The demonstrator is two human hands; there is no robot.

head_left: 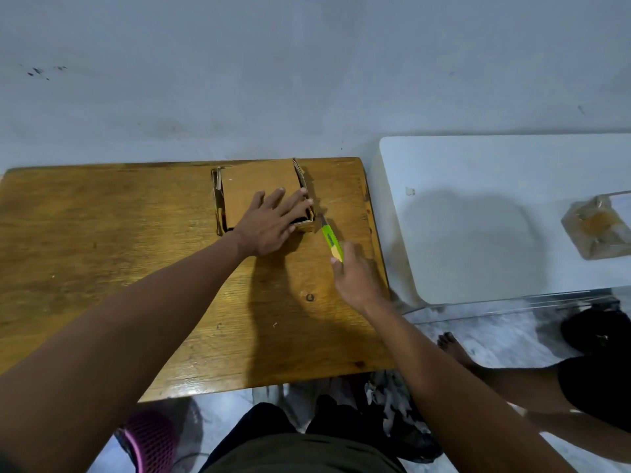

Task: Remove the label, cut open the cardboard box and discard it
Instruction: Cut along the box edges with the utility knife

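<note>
A small brown cardboard box [254, 184] sits near the far edge of the wooden table [119, 240], its side flaps standing up. My left hand [273, 221] lies flat with fingers spread on the box's near right part, pressing it down. My right hand [355, 278] grips a green utility knife [331, 238]. The blade tip touches the box's near right corner. No label shows on the box's visible faces.
A white table [478, 216] stands to the right, with a glass ashtray [599, 227] on it. Another person's bare foot [454, 348] and leg are on the floor at right. A pink mesh basket [150, 438] sits under the table's near edge.
</note>
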